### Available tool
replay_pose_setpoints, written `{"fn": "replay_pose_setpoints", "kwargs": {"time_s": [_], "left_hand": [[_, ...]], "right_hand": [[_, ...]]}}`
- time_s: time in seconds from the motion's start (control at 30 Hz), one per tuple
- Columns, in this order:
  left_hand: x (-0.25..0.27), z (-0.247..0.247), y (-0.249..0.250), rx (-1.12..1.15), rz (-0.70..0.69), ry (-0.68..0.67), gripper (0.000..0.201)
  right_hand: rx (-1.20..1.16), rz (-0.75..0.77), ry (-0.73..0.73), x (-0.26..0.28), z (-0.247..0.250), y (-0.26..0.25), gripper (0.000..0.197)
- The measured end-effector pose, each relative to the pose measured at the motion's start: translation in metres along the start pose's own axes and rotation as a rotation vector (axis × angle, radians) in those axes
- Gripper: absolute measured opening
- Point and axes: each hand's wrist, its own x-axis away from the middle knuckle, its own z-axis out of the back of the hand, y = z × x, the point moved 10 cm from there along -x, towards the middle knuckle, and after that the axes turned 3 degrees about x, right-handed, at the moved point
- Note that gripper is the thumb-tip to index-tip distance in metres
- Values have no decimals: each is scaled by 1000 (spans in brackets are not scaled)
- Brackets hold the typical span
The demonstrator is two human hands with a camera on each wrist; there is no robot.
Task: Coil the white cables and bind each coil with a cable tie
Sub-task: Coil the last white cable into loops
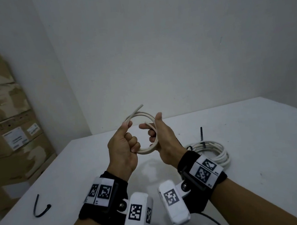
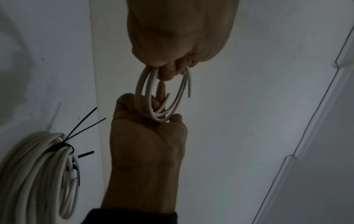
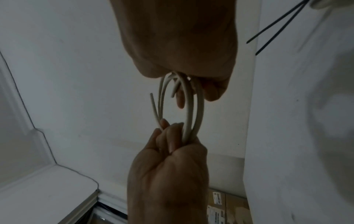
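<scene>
Counter carries, at right, a larger white coil, already bound with black ties. We find the small coil held clear above the counter, between both hands, its ring facing us. Left hand has fingers clenched round the left arc; right hand grips the right arc. We judge the cable light, springy and inclined to unwind, so hold belongs where the turns cross. One cut end points far and right. Loose cable tie lies near left.
</scene>
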Motion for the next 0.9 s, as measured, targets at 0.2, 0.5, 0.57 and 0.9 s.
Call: {"fn": "replay_pose_setpoints", "kwargs": {"time_s": [0.2,0.5,0.57,0.9], "left_hand": [[-5,8,1,-20,1,54,16],[-6,11,-5,-85,6,70,14],[-3,10,-8,-102,3,65,14],[-4,14,-2,-205,-2,58,17]], "right_hand": [[72,172,-138,-1,-1,-16,43],[-85,115,-247,-7,5,-15,10],[-297,45,-283,-8,1,-12,10],[479,407,-85,4,21,-36,23]]}}
